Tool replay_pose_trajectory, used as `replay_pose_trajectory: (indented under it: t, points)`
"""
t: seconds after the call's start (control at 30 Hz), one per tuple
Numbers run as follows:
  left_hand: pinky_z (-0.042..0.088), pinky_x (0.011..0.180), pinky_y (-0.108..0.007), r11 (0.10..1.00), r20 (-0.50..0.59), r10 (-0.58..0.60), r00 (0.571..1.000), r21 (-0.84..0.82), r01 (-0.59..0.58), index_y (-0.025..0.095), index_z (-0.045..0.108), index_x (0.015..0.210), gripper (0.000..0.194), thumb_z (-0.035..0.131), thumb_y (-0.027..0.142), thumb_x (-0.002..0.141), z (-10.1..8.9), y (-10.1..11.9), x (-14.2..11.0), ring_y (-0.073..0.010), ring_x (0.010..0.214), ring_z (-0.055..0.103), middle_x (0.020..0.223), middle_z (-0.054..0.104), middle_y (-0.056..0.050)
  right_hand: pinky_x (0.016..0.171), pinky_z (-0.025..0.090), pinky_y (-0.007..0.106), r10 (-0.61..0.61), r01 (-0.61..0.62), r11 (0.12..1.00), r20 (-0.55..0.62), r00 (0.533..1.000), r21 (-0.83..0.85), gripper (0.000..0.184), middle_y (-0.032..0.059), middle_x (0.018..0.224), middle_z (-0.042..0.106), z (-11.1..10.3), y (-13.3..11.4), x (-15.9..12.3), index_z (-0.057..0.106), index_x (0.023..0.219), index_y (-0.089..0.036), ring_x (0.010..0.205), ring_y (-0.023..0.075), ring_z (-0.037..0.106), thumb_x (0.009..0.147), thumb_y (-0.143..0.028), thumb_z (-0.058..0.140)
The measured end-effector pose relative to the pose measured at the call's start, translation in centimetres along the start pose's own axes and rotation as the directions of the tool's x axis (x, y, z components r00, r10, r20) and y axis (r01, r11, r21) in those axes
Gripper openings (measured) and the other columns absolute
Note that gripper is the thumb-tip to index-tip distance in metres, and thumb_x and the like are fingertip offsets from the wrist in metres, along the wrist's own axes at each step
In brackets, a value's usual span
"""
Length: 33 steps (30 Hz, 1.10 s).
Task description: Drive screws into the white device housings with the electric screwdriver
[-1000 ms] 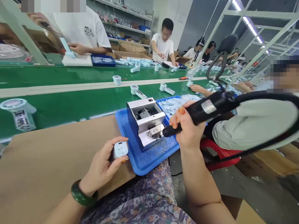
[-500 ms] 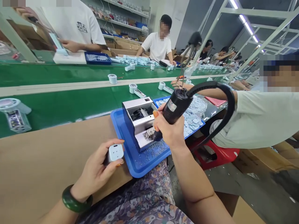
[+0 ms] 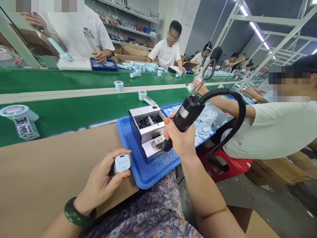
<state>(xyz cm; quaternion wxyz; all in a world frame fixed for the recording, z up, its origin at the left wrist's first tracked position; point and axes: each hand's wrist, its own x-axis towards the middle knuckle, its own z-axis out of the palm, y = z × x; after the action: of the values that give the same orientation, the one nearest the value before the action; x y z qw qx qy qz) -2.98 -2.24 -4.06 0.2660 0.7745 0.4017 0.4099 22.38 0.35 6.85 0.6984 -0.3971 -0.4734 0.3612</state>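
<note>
The light-blue part (image 3: 122, 163) sits over the brown surface (image 3: 61, 158), gripped between the left hand's (image 3: 107, 175) fingers, which hide much of its body. The right hand's (image 3: 180, 135) fingers are wrapped around a black screwdriver (image 3: 184, 115), its tip hard to make out against the silver machine (image 3: 150, 130) in the blue tray (image 3: 138, 172). At the left, a person's head is blurred and cut off.

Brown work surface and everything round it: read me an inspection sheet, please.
Surface: brown board beside long green worktop.
Things: pale-blue plastic part; black cylindrical power tool, lower end at silver-and-black metal machine.
Clutter: small loose metal pieces in blue plastic tray.
Hands: left hand holds part; right hand grips tool.
Cables: thick black cable arches from tool.
Surroundings: co-worker in pale shirt, red plastic stool.
</note>
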Motion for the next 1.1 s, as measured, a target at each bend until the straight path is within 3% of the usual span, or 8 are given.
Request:
replay_pose_trajectory:
  t: [0.2,0.3,0.43,0.57,0.77,0.9,1.1]
  points:
    - [0.056,0.069,-0.029,1.0,-0.022,0.011,1.0,-0.004,-0.011,0.026,0.065,0.131,0.04,0.057,0.055,0.105,0.9,0.5,0.2,-0.0227,0.081,0.072,0.102,0.075,-0.006,0.051,0.047,0.023,-0.046,0.044,0.982,0.009,0.999,0.183,0.029,-0.0133,0.057,0.053,-0.6,-2.2,-0.9,0.056,0.093,-0.025,0.043,0.0064,0.051,0.087,-0.035,0.082]
    - [0.059,0.074,-0.03,0.996,0.025,0.077,0.997,0.033,-0.078,0.025,0.066,0.129,0.041,0.06,0.057,0.104,1.0,1.5,0.7,-0.0223,0.082,0.074,0.105,0.077,-0.007,0.05,0.048,0.023,-0.017,0.021,0.951,-0.018,1.0,0.307,0.032,-0.0145,0.058,0.049,0.3,-4.4,-1.6,0.052,0.089,-0.026,0.04,0.0052,0.046,0.085,-0.035,0.082]
    - [0.062,0.087,-0.033,0.985,0.055,0.149,0.987,0.085,-0.153,0.024,0.065,0.128,0.044,0.06,0.061,0.105,1.2,2.8,1.1,-0.025,0.096,0.078,0.112,0.08,-0.009,0.049,0.047,0.024,-0.002,-0.021,0.935,0.064,0.998,0.354,0.033,-0.0144,0.058,0.046,2.1,-6.6,-2.6,0.051,0.087,-0.028,0.038,0.0052,0.041,0.086,-0.035,0.082]
    - [0.062,0.089,-0.034,0.982,0.045,0.163,0.986,0.087,-0.166,0.023,0.063,0.13,0.049,0.055,0.065,0.106,1.4,3.0,1.0,-0.0257,0.099,0.079,0.114,0.08,-0.01,0.049,0.048,0.025,-0.034,-0.025,0.918,0.141,0.989,0.397,0.028,-0.0142,0.056,0.049,3.5,-6.5,-3.2,0.053,0.088,-0.028,0.037,0.0057,0.043,0.088,-0.032,0.081]
    - [0.064,0.09,-0.038,0.987,0.068,0.142,0.988,0.064,-0.146,0.022,0.065,0.133,0.049,0.057,0.062,0.105,1.5,2.6,0.8,-0.0281,0.102,0.077,0.118,0.079,-0.013,0.046,0.046,0.025,-0.03,-0.014,0.936,0.12,0.992,0.351,0.03,-0.0142,0.059,0.05,4.3,-6.2,-3.6,0.052,0.088,-0.029,0.037,0.0059,0.044,0.086,-0.03,0.082]
    - [0.063,0.089,-0.036,0.981,0.044,0.183,0.982,0.062,-0.185,0.023,0.064,0.134,0.048,0.058,0.062,0.106,1.4,2.8,1.1,-0.0267,0.098,0.077,0.115,0.079,-0.012,0.045,0.044,0.024,-0.055,-0.001,0.939,0.154,0.986,0.343,0.03,-0.0146,0.059,0.049,4.5,-6.4,-3.7,0.051,0.088,-0.029,0.037,0.0052,0.043,0.089,-0.029,0.081]
    - [0.063,0.082,-0.032,0.968,0.017,0.245,0.969,0.057,-0.246,0.021,0.064,0.127,0.05,0.047,0.065,0.109,1.1,3.4,1.3,-0.0242,0.091,0.078,0.109,0.08,-0.01,0.048,0.049,0.026,-0.039,-0.027,0.958,0.222,0.974,0.284,0.029,-0.0124,0.059,0.051,4.9,-6.4,-3.8,0.056,0.084,-0.031,0.041,0.0075,0.044,0.086,-0.035,0.085]
